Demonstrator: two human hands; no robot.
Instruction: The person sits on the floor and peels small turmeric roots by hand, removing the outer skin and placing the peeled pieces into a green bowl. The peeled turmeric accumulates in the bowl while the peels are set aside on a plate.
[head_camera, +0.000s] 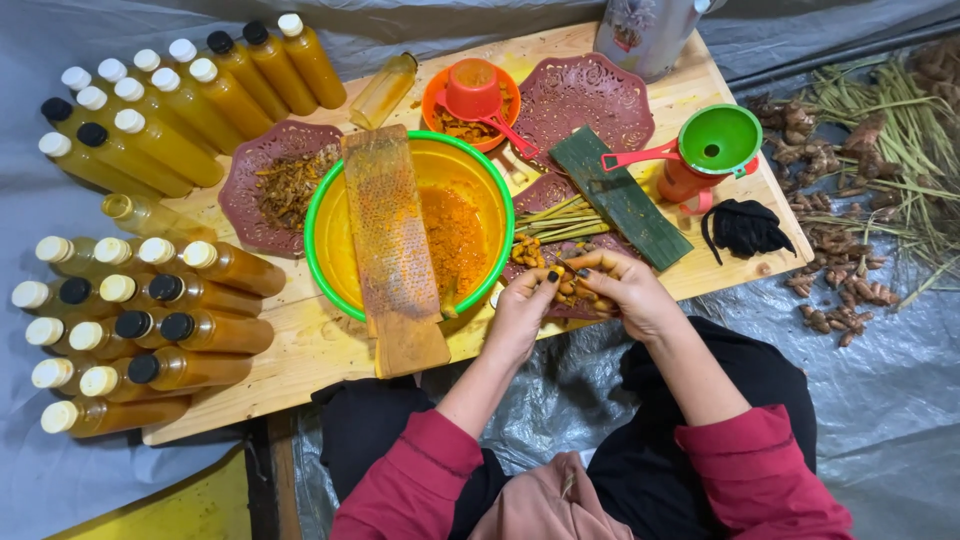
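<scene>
Red sleeves fill the bottom of the view, and from them both arms reach forward to the near edge of a low wooden table (300, 345). The left hand (522, 310) and right hand (625, 290) meet over a dark red patterned plate (545, 192), fingers curled together and pinching small orange-brown root pieces (568, 288); more of those pieces lie heaped on the plate just beyond the fingertips, close enough to be picked up without stretching.

Just left of the hands sits a green-rimmed yellow basin (330, 245) with orange pulp inside, and a stained wooden grater (392, 250) lies across it so that whatever is grated falls straight in. A folded strip of green leaf (620, 198) and some pale stalks (555, 215) rest beside the plate. Farther back stand a small orange bowl (440, 100) with a red scoop and a green funnel (720, 138) set in a red cup.

Capped bottles of amber liquid (190, 320) lie in rows at the left, out of the way. Raw roots and dry stalks (850, 270) are spread on the grey sheet to the right.
</scene>
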